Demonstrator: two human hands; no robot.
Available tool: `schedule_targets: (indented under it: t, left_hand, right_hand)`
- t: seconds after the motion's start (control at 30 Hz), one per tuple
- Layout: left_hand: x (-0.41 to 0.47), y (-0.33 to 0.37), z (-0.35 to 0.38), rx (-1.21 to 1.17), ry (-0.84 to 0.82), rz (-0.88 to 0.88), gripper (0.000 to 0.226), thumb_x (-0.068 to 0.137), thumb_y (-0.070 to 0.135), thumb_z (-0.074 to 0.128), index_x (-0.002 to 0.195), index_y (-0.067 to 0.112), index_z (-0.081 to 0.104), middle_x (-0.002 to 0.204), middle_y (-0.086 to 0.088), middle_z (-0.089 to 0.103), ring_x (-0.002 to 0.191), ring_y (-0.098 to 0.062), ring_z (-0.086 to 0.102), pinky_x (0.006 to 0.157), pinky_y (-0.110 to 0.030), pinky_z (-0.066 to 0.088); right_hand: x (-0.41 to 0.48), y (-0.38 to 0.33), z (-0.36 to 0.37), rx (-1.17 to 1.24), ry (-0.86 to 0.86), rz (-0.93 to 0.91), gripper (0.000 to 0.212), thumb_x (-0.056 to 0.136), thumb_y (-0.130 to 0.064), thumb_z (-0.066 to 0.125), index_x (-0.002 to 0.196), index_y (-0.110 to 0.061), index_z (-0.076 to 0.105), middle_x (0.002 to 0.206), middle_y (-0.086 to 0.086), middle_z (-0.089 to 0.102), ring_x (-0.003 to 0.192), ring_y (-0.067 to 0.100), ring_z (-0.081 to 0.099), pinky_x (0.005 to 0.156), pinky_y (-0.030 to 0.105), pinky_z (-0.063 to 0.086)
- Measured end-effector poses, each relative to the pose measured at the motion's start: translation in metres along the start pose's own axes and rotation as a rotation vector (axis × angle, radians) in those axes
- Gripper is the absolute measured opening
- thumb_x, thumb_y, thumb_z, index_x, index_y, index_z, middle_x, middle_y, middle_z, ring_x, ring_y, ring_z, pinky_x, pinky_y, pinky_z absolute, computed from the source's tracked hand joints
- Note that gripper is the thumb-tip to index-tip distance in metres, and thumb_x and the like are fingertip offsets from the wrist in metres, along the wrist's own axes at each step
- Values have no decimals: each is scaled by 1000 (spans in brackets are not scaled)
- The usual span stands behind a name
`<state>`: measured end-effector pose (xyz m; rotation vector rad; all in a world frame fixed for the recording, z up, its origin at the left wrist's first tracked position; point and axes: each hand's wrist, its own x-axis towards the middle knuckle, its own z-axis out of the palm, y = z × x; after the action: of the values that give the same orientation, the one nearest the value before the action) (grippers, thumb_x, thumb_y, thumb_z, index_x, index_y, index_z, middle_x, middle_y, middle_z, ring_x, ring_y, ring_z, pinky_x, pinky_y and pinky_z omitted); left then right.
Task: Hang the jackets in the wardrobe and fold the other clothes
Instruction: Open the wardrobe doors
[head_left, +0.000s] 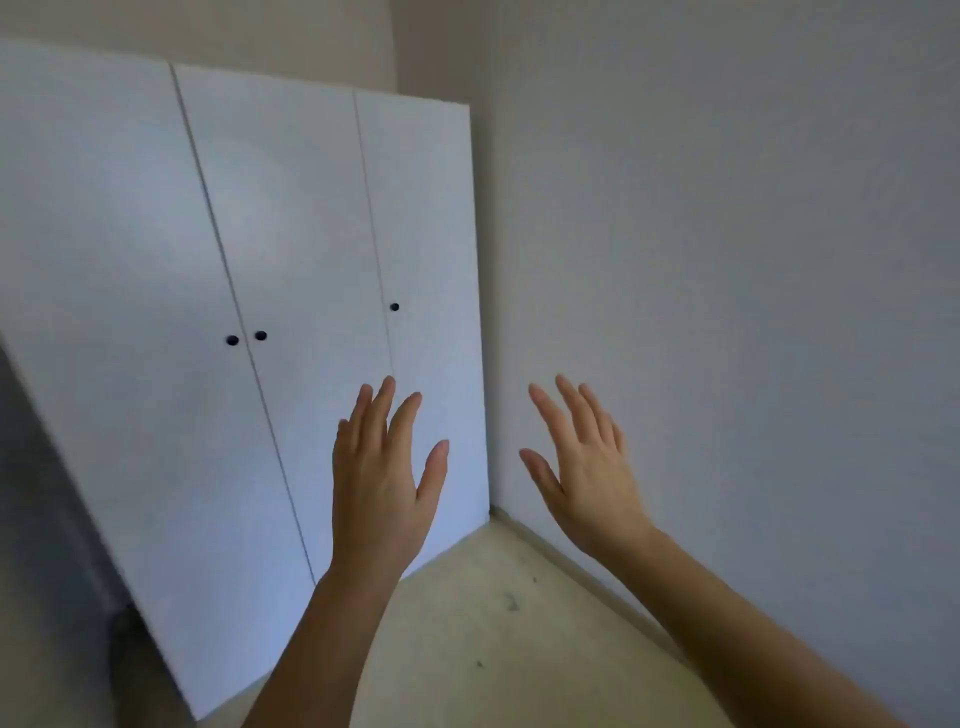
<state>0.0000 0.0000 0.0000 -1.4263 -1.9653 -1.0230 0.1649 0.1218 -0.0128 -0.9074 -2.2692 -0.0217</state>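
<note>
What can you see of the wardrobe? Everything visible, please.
The wardrobe is white, flat-fronted, smooth and matte, with three doors showing, all shut, split by thin vertical seams. Small dark round knobs: two paired at the left seam, one on the right door. It stands on the pale floor in the corner, its right edge at the wall. The view tilts it. Nothing touches it; the left hand is raised in front, open.

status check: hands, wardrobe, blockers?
Left hand and right hand open, empty, raised. Wardrobe doors shut, untouched. No jackets or clothes in view.
</note>
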Motion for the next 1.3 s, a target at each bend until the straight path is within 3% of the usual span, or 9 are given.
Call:
schedule_targets:
  t: [0.27, 0.63, 0.8, 1.13, 1.3]
  left_hand:
    - [-37, 113, 111, -236, -182, 166, 53, 94, 48, 31, 130, 15, 50, 148, -5, 40, 141, -23, 27, 109, -45, 33]
    - [-85, 329, 241, -507, -374, 387, 46, 93, 40, 40, 123, 10, 56, 139, -10, 49, 134, -29, 39, 106, -41, 36]
    - [-118, 405, 285, -621, -512, 477, 45, 92, 40, 40, 122, 11, 57, 137, -9, 50, 133, -29, 42, 105, -40, 36]
    - [-164, 560, 376, -869, -812, 747, 47, 91, 43, 39, 119, 11, 60, 138, -8, 50, 134, -28, 39, 108, -34, 31]
    - [-162, 623, 424, -991, -920, 904, 50, 91, 44, 39, 119, 9, 60, 138, -10, 50, 135, -28, 39, 109, -34, 29]
  right_hand:
    - [-110, 128, -29, -69, -71, 352, 68, 87, -66, 1, 149, -38, -3, 160, -4, -1, 148, 20, -4, 118, 40, 6]
    - [-234, 321, -107, -169, -38, 693, 63, 93, -55, 23, 150, -31, 13, 159, 2, 13, 147, 25, 10, 115, 41, 14]
    - [-288, 371, -135, -210, -25, 873, 72, 86, -61, 12, 151, -30, 16, 159, 2, 14, 146, 25, 10, 115, 43, 17]
    - [-386, 447, -177, -325, 52, 1317, 62, 93, -51, 31, 150, -30, 20, 158, 2, 15, 146, 25, 15, 113, 42, 23]
    - [-390, 483, -185, -372, 172, 1481, 73, 82, -60, 16, 149, -31, 21, 157, 1, 17, 144, 23, 19, 112, 40, 24]
